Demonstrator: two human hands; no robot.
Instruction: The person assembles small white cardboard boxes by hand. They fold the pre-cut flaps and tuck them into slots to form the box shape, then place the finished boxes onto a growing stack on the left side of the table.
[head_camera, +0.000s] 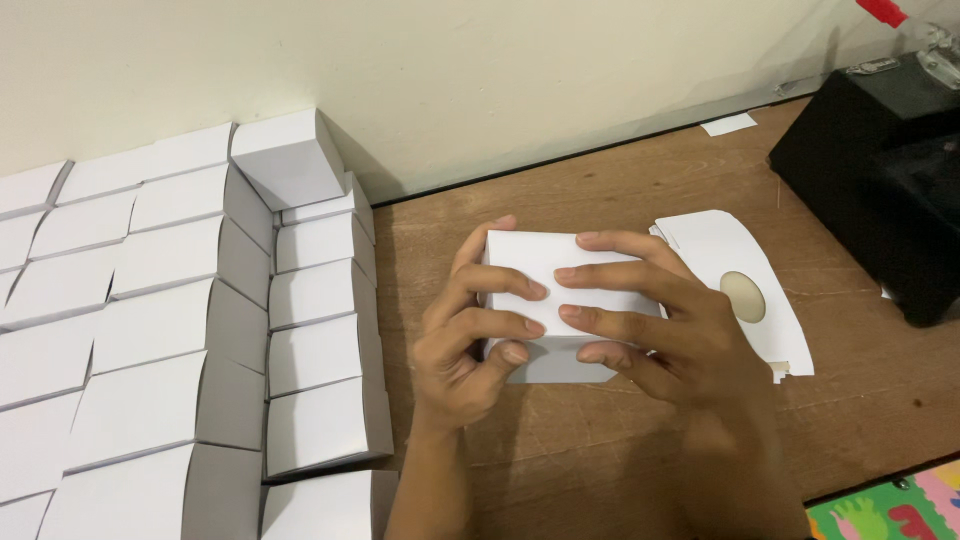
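A small white cardboard box (530, 256) sits on the brown wooden table (600, 440), held between both hands. My left hand (465, 340) grips its left side, fingers curled over the top. My right hand (650, 320) covers its right side, fingers spread flat across the top face. The box's front lower edge (555, 365) shows grey in shadow.
Stacked rows of several folded white boxes (180, 330) fill the left. A flat white die-cut sheet (745, 290) with a round hole lies right of my hands. A black machine (880, 150) stands far right. A colourful mat (890, 510) shows at bottom right.
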